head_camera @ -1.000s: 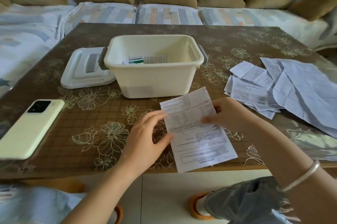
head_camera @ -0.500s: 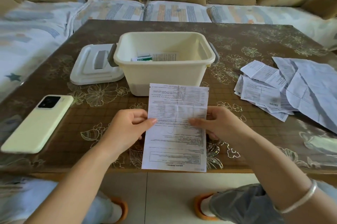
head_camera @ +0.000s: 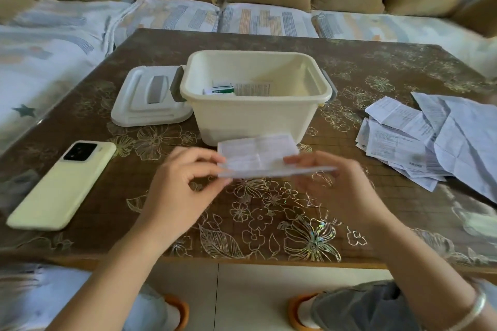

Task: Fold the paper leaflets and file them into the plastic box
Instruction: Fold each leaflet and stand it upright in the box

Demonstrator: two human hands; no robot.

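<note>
Frame centre, before the plastic box (head_camera: 252,120): I judge the half-folded leaflet (head_camera: 258,155) light, limp, easily creased; my left hand (head_camera: 177,190) and right hand (head_camera: 336,188) pinch its side edges, the soundest hold.

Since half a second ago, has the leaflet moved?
Yes. The leaflet has folded: its near end left the edge of the table, rising toward the box.

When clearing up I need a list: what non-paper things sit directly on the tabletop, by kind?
Box: 1
Lid: 1
Phone: 1
Total: 3
</note>
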